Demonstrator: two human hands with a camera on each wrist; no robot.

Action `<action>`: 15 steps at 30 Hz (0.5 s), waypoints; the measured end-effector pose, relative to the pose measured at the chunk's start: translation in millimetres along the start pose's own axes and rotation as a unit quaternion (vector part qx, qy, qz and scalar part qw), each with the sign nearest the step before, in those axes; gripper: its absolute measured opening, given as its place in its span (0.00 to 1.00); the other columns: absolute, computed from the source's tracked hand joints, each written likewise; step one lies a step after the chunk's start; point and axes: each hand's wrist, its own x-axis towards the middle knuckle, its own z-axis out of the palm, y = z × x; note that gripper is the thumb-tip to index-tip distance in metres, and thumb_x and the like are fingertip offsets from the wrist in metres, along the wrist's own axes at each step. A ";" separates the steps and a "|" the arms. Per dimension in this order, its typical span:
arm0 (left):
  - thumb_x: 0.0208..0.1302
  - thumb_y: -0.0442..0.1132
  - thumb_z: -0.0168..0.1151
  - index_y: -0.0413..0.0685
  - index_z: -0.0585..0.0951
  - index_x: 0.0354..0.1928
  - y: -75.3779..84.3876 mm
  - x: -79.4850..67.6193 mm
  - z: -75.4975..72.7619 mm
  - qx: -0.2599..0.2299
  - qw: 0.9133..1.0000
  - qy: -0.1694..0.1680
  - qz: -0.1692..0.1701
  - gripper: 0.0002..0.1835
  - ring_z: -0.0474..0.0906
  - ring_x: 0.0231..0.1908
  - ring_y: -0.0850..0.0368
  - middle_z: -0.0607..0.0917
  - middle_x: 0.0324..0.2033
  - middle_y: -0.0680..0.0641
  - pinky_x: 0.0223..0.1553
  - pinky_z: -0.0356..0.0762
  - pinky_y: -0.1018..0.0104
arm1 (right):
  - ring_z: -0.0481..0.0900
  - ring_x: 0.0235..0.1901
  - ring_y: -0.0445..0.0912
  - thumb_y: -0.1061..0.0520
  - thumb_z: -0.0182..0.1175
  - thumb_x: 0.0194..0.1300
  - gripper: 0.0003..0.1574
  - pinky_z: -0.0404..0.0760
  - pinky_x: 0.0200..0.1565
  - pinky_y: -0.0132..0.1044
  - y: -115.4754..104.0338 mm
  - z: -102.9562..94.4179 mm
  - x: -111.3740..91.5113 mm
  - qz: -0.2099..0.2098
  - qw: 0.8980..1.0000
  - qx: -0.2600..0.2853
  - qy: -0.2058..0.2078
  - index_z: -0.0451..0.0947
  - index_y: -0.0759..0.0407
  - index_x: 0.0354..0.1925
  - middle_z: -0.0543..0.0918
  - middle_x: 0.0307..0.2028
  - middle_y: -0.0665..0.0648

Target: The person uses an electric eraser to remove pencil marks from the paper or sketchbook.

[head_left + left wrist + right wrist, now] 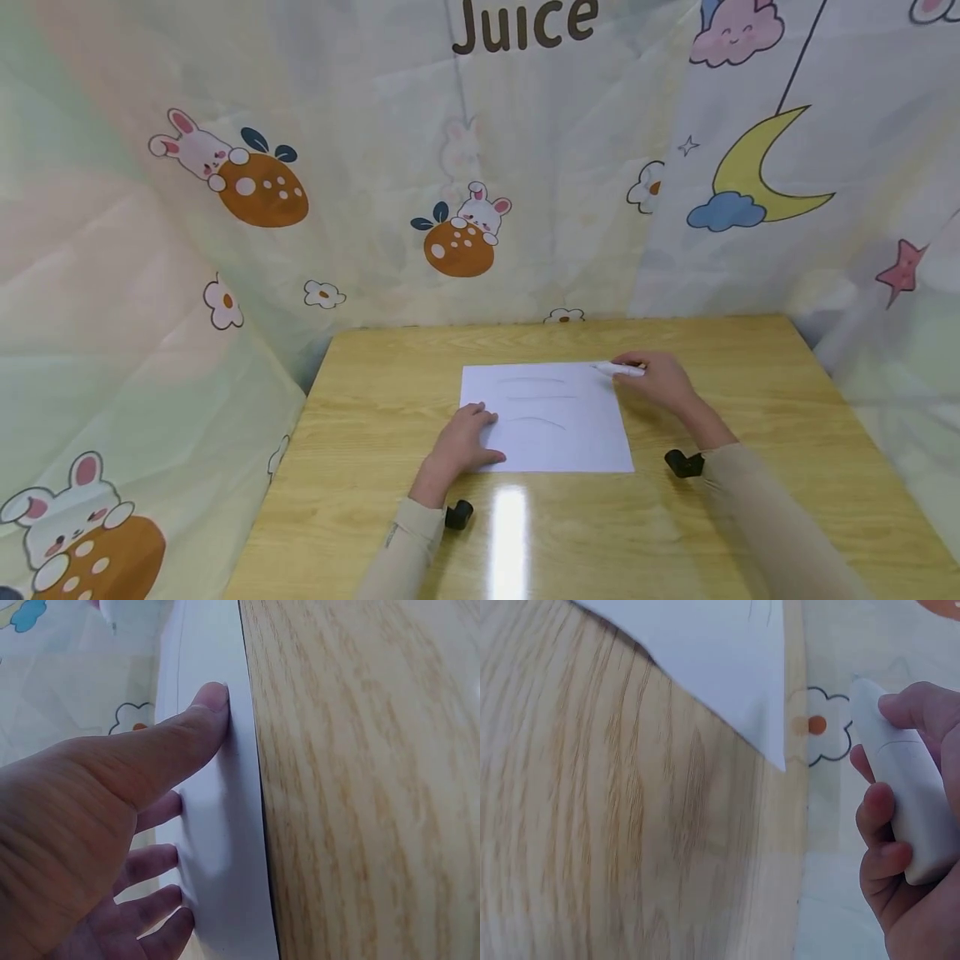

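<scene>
A white sheet of paper (555, 450) lies on the table, with several faint curved grey lines across its upper and middle parts. My left hand (462, 439) rests on the sheet's left side, thumb and fingers spread. In the left wrist view, the thumb (210, 697) lies near the paper's edge and the fingertips touch its surface. At the far right corner, my right hand (660, 382) holds a thick white pen-shaped tool (621, 369) whose thin tip points left over the paper. Fingers curl round its smooth body (915, 787) in the right wrist view; a seam crosses it.
The wooden table (375, 467) reaches back to a printed cloth (360, 167) with rabbits, flowers and a moon. Black wrist mounts (459, 515) show at both cuffs. Light glares off the tabletop in front of the paper.
</scene>
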 end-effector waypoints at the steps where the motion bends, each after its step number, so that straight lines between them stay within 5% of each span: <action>1: 0.47 0.57 0.76 0.46 0.79 0.60 -0.3 0.5 0.2 0.002 1.000 0.002 0.001 0.39 0.65 0.65 0.44 0.72 0.63 0.40 0.64 0.65 0.53 | 0.80 0.45 0.55 0.47 0.66 0.63 0.20 0.79 0.42 0.52 -2.4 1.2 1.6 0.003 1.000 -0.003 -0.004 0.84 0.55 0.50 0.84 0.48 0.60; 15: 0.48 0.59 0.75 0.48 0.78 0.61 -0.1 1.9 -3.7 0.006 1.000 -0.009 -0.006 0.39 0.64 0.66 0.46 0.71 0.64 0.42 0.65 0.63 0.54 | 0.79 0.48 0.57 0.50 0.67 0.61 0.18 0.77 0.46 0.55 -16.5 14.5 11.8 0.007 0.999 -0.031 -0.029 0.85 0.55 0.49 0.84 0.48 0.61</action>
